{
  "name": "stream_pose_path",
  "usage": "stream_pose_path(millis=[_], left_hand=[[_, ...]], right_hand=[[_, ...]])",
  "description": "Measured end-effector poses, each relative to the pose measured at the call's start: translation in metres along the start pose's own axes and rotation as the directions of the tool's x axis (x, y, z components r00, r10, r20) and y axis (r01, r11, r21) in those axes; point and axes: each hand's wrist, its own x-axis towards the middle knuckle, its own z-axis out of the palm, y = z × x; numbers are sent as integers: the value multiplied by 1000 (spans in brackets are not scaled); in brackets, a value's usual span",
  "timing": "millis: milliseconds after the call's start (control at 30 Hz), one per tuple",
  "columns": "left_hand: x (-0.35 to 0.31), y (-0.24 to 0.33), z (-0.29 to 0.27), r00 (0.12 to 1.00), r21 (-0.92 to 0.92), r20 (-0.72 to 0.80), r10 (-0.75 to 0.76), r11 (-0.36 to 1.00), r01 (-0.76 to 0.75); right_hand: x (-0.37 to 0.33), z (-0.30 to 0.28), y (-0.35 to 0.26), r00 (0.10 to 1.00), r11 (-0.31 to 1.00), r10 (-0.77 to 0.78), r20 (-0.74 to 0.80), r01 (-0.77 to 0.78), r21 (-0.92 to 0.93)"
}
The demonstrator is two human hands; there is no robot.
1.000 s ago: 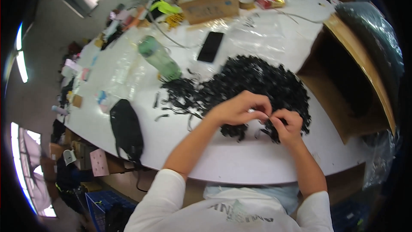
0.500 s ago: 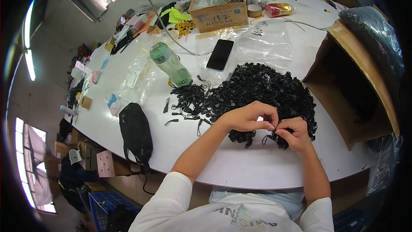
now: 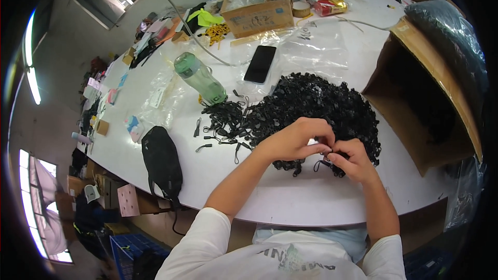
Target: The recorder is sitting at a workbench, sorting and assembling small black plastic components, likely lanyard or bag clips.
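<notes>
My left hand (image 3: 298, 141) and my right hand (image 3: 354, 161) meet at the front of a large heap of small black plastic pieces (image 3: 311, 96). Fingertips of both are pinched together on a small black cord pull, mostly hidden by the fingers. A thin black cord loop (image 3: 317, 166) shows just below, beside my right hand. Left of the heap lies a looser group of black cord pulls (image 3: 224, 119) with loops, a few of them lying singly on the white table (image 3: 301, 202).
A green bottle (image 3: 201, 79) and a phone (image 3: 260, 64) stand and lie behind the pulls. To the right, an open cardboard box (image 3: 399, 109) lies tilted. A black pouch (image 3: 162, 163) is at the left. Clear plastic bags (image 3: 324, 46) and a filled carton (image 3: 259, 19) are farther back.
The whole view has shifted slightly. Both hands remain pinched together at the same spot before the heap, with only small finger movement.
</notes>
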Motion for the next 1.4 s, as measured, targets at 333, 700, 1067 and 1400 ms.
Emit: stream_pose_path(millis=[333,700,1067,1400], left_hand=[[2,-32,52,786,-676,140,-602,521,520],[4,-34,45,861,-285,-170,-479,860,423],[3,-27,55,801,-55,-539,-263,959,278],[5,-33,51,826,-319,-451,-339,925,205]], right_hand=[[8,2,15,881,867,-354,-314,184,-462],[7,-2,24,921,698,-356,-156,152,-699],[7,-1,18,899,773,-416,-139,269,-575],[11,4,19,873,735,-469,-138,298,-610]])
